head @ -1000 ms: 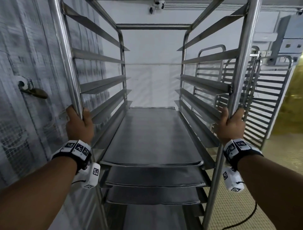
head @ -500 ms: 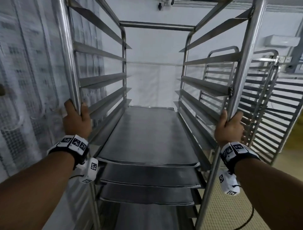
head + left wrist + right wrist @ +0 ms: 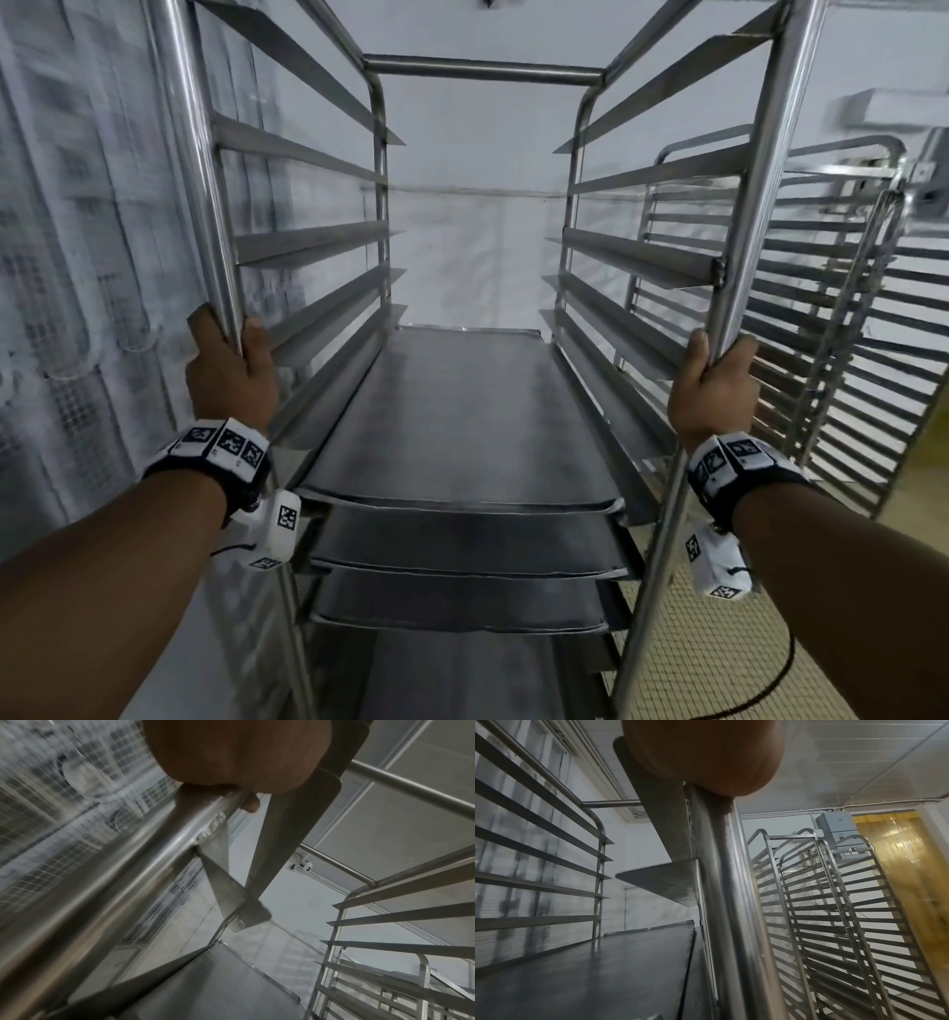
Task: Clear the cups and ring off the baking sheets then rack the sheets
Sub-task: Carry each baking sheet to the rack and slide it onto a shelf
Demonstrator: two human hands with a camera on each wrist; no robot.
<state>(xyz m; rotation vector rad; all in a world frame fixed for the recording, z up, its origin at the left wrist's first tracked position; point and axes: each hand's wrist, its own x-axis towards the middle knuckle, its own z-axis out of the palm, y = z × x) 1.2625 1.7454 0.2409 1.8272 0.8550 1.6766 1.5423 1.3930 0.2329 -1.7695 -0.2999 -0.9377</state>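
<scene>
I am gripping the rack (image 3: 477,72) uprights, left hand (image 3: 231,380) and right hand (image 3: 711,393) fingers wrapped round; sheets (image 3: 462,411) racked, wheeling it away seems next.

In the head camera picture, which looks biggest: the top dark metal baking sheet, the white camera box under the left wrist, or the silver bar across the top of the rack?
1. Top dark metal baking sheet, by far.
2. Silver bar across the rack's top.
3. White camera box under the left wrist.

The bar sits farther away, so it is really bigger than it looks.
</scene>
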